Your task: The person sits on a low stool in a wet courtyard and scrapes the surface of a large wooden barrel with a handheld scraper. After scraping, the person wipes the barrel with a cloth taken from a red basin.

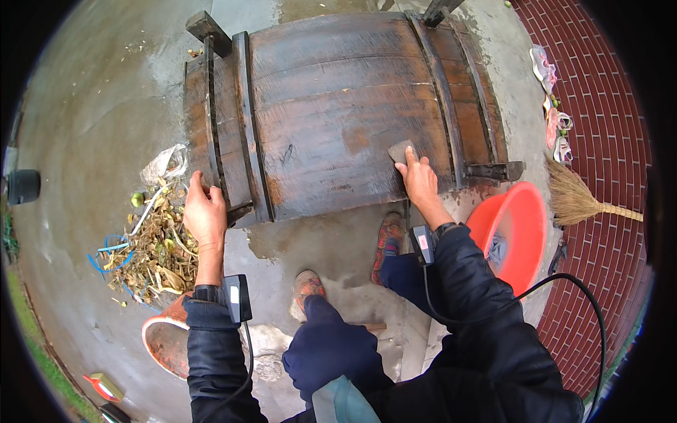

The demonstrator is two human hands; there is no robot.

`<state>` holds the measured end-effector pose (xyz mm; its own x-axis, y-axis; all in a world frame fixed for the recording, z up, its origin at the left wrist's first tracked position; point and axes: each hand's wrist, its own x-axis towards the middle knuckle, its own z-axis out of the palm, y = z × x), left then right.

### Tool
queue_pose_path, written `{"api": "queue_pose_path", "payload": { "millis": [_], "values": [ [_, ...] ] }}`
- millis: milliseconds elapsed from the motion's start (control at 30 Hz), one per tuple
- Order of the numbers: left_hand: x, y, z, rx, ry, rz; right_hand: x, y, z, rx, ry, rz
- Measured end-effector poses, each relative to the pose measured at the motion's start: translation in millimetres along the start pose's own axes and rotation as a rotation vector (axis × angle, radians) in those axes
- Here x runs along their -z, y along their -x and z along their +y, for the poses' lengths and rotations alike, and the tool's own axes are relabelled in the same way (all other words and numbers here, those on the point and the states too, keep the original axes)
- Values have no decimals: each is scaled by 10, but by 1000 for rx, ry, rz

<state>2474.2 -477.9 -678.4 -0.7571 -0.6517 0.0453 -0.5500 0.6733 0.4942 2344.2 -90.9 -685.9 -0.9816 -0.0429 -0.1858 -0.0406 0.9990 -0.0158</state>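
A dark, wet wooden panel (338, 116) lies before me, with crosswise battens and short wooden legs sticking up near its corners; it looks like an overturned table. My right hand (419, 180) holds a small grey-brown block (402, 152) flat against the wood, right of the middle. What the block is made of cannot be told. At the panel's near left corner, my left hand (206, 214) grips the edge beside a batten (214, 121). Some of its fingers are hidden. Dark scuffs and a lighter brown patch mark the wet surface.
Dry leaves and scraps (164, 248) lie heaped at left, by a plastic bag (166, 164) and an orange bucket (166, 343). A red basin (534, 232) holding a grey cloth (497, 248) stands at right. Beyond are a straw broom (574, 195) and shoes (563, 150). A black cable (582, 293) loops by my right arm.
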Motion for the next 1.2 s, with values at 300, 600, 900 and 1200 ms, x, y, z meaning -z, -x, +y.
{"api": "queue_pose_path", "payload": {
  "millis": [300,600,900,1200],
  "values": [
    [29,11,30,21,3,-29,77,279,44,-32,6,-99],
    [42,-14,50,7,-5,-12,101,80,34,5,45,-135],
    [10,11,0,-2,25,-7,-20,148,4,-60,56,-121],
    [44,5,49,44,-55,-28,252,-549,-256,-21,-55,-55]
  ]
}}
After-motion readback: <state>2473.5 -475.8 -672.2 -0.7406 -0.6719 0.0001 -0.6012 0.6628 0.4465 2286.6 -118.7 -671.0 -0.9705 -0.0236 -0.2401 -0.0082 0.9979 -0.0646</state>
